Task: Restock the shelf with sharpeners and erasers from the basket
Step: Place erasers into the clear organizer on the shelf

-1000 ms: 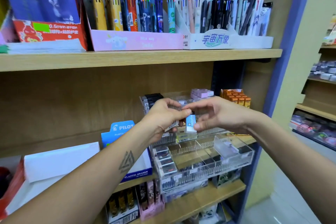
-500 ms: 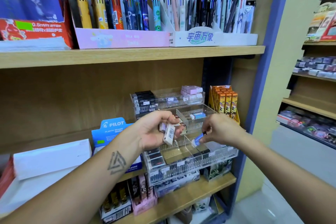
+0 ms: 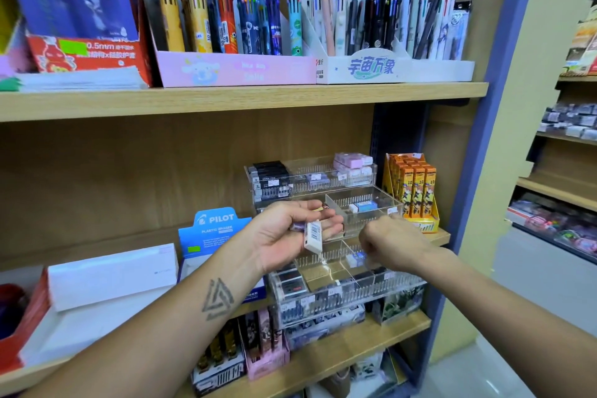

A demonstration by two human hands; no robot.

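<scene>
My left hand (image 3: 284, 236) is held palm up in front of the clear tiered organizer (image 3: 352, 296) and grips a few small erasers. A white eraser with a barcode (image 3: 312, 236) sticks out of its fingers. My right hand (image 3: 392, 244) reaches into a lower-tier compartment, back to the camera, with its fingers curled down onto a blue-and-white eraser (image 3: 355, 259) that sits low in that compartment. Another blue eraser (image 3: 366, 206) lies in the middle tier. Pink erasers (image 3: 352, 161) and black erasers (image 3: 271, 173) fill the top tier. The basket is out of view.
An orange boxed display (image 3: 416, 191) stands right of the organizer. A blue Pilot eraser box (image 3: 216, 226) and a white box (image 3: 113, 275) sit to its left. The shelf above (image 3: 242, 98) carries pen displays. A blue upright (image 3: 491, 126) bounds the unit on the right.
My right hand took a blue-and-white eraser from the left hand and carried it down into the lower tier. My left hand lowered slightly with the other erasers.
</scene>
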